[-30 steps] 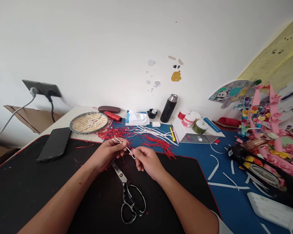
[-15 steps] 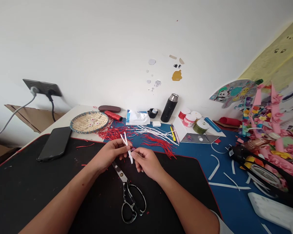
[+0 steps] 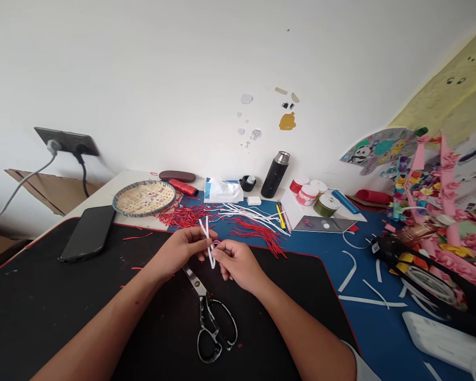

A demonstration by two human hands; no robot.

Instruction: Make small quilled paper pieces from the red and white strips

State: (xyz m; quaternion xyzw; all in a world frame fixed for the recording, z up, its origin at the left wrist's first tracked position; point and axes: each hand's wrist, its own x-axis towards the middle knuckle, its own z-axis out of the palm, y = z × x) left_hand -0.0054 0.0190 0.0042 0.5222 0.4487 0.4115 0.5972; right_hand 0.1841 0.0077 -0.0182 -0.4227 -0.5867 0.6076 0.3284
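Note:
My left hand and my right hand meet above the black mat. Both pinch a thin white paper strip folded into a narrow loop, its two ends sticking up toward the wall. Right below the hands lie black-handled scissors, blades pointing at my fingers. Behind the hands, heaps of red paper strips and white paper strips are spread over the blue mat.
A phone and a woven basket tray lie at the left. A red thread spool, tissue pack, black flask and jars line the wall. Glue gun and colourful paper crafts crowd the right.
The white strip has been folded up: a second ago it lay stretched sideways between my hands, now its ends point upward and my hands have closed together.

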